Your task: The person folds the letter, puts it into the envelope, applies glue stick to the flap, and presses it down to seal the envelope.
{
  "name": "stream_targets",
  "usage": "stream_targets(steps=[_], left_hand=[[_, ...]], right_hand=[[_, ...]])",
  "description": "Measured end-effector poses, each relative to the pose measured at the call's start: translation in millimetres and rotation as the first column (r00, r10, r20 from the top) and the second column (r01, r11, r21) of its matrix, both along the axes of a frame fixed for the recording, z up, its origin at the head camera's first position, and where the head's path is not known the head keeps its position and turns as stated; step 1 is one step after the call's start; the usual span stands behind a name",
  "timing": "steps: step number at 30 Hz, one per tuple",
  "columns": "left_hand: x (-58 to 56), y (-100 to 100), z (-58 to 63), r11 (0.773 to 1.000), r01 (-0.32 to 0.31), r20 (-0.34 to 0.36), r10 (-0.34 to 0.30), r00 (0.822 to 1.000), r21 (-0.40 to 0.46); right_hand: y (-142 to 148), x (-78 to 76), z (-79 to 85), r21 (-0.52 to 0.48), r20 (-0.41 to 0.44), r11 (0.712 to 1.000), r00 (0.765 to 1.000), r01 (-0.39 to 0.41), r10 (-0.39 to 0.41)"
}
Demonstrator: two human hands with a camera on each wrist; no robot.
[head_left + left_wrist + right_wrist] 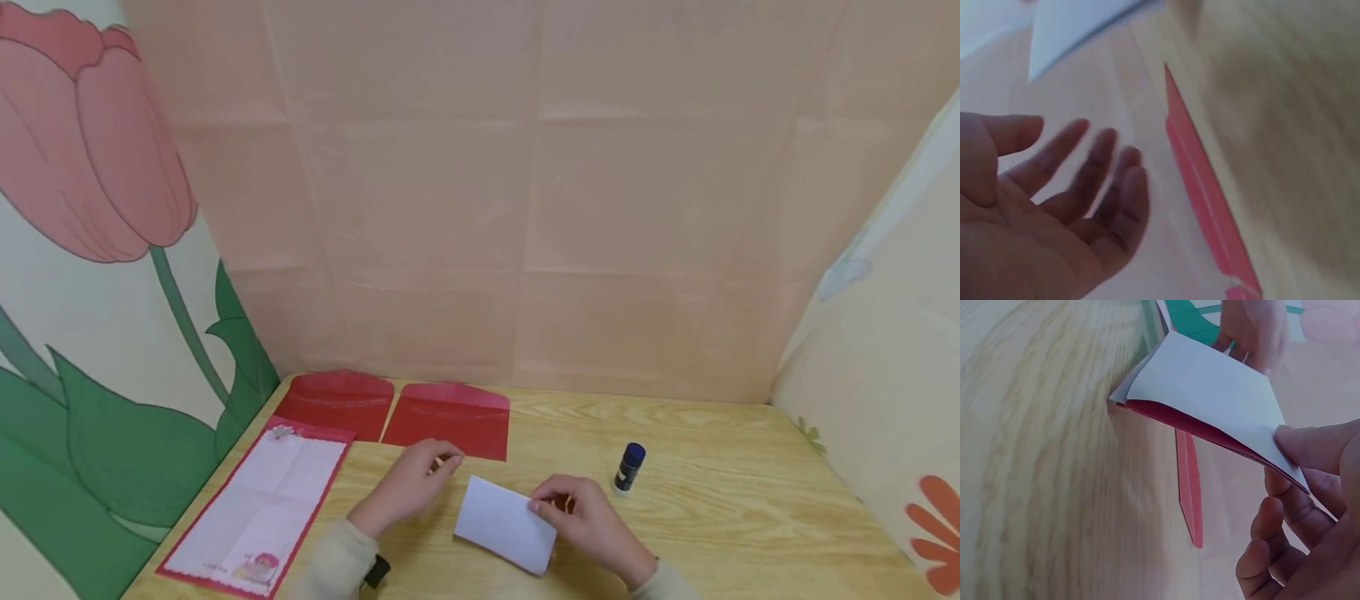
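Note:
My right hand (588,518) pinches one corner of a folded sheet of paper (504,525) between thumb and fingers. In the right wrist view the folded paper (1210,394) is white outside, with red showing between its layers, and it tilts above the table. My left hand (412,487) hovers to the left of the paper, apart from it. The left wrist view shows the fingers of the left hand (1066,206) loosely bent, holding nothing. Just beyond that hand lies a red envelope (450,421) with its flap raised.
A second red envelope (337,404) lies at the back left. In front of it, a red-bordered letter sheet (258,504) with fold creases lies flat. A glue stick (629,468) with a dark blue cap stands to the right on the wooden table (750,517).

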State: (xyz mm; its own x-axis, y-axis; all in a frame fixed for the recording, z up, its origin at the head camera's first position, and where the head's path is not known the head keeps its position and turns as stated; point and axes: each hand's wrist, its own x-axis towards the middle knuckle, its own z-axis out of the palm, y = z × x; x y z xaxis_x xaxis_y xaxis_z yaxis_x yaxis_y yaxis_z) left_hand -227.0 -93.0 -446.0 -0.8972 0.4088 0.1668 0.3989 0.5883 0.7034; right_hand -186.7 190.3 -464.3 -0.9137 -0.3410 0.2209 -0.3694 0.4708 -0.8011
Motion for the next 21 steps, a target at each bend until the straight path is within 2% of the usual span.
stream_targets(steps=[2, 5, 8, 11, 16, 21], left_hand=[[-4.2, -6, 1.6, 0.995, -0.046, -0.014, 0.045, 0.999, -0.092], [-8.7, -11, 1.1, 0.974, -0.115, 0.0, 0.117, 0.993, -0.195], [-12.5, -11, -2.0, 0.948, -0.176, 0.05, 0.196, 0.979, -0.265], [-16.0, -10, -6.2, 0.929, -0.205, 0.093, 0.243, 0.965, -0.309], [-20.7, -9, -12.2, 0.916, -0.19, 0.125, 0.248, 0.961, -0.354], [-20.5, -8, -13.6, 0.915, -0.169, 0.146, 0.236, 0.961, -0.366]], right_hand=[[1, -0.2, -0.3, 0.007, 0.019, 1.0, 1.0, 0.015, -0.015], [2, -1.2, -1.4, 0.025, 0.047, 1.0, 0.999, 0.017, -0.018], [2, -2.9, -2.2, 0.046, 0.072, 0.999, 0.997, -0.001, -0.002], [2, -4.0, -2.3, 0.057, 0.097, 0.998, 0.995, -0.013, 0.007], [1, -5.1, -2.4, 0.056, 0.108, 0.998, 0.994, -0.015, 0.009], [2, -6.5, -3.3, 0.06, 0.101, 0.998, 0.995, -0.019, 0.013]])
